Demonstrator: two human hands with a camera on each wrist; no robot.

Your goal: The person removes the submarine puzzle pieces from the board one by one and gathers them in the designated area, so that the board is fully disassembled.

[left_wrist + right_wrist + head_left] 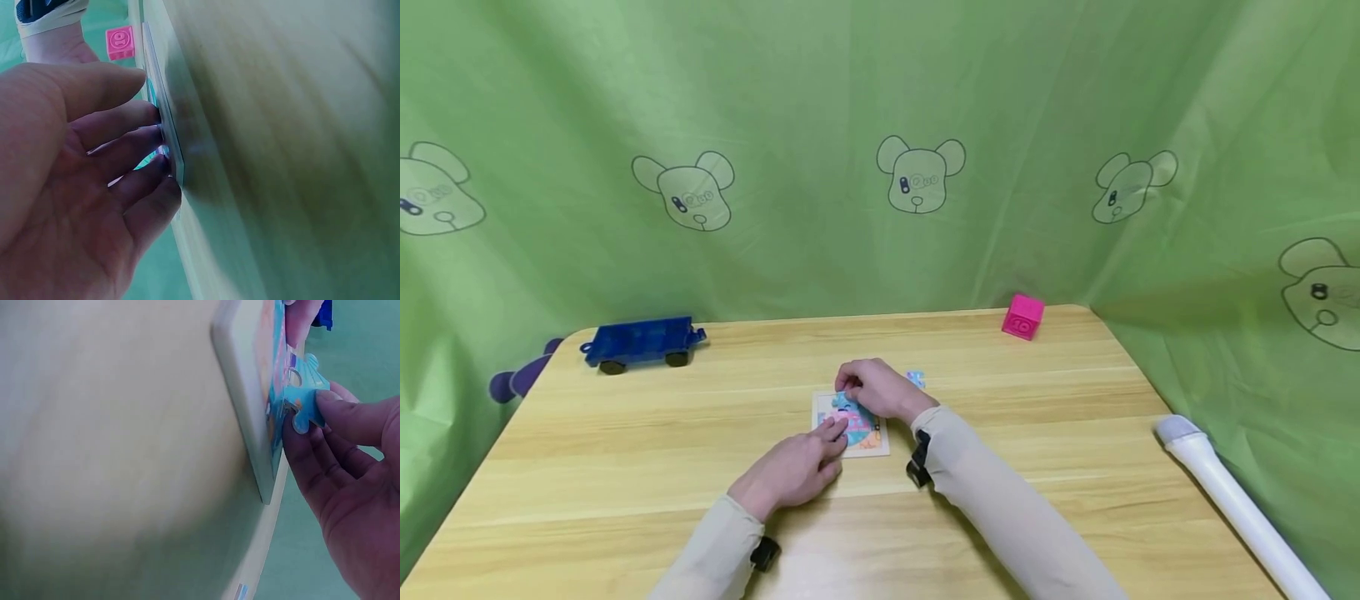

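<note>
A small jigsaw puzzle in a pale tray (817,408) lies in the middle of the table, with pink, blue and orange pieces in it. Between thumb and fingers my right hand (883,390) pinches a light blue puzzle piece (305,400) with a knobbed edge. The piece stands tilted over the puzzle's far part in the right wrist view. My left hand (793,468) rests its fingertips on the puzzle's near left part, fingers extended and slightly bent. Just beyond the right hand lies a loose blue and purple puzzle piece (916,379).
A dark blue toy wagon (643,342) stands at the table's back left. Toward the back right sits a pink block (1023,317). Along the right edge leans a white tube with a grey end (1240,500). Green cloth (805,250) hangs behind the table.
</note>
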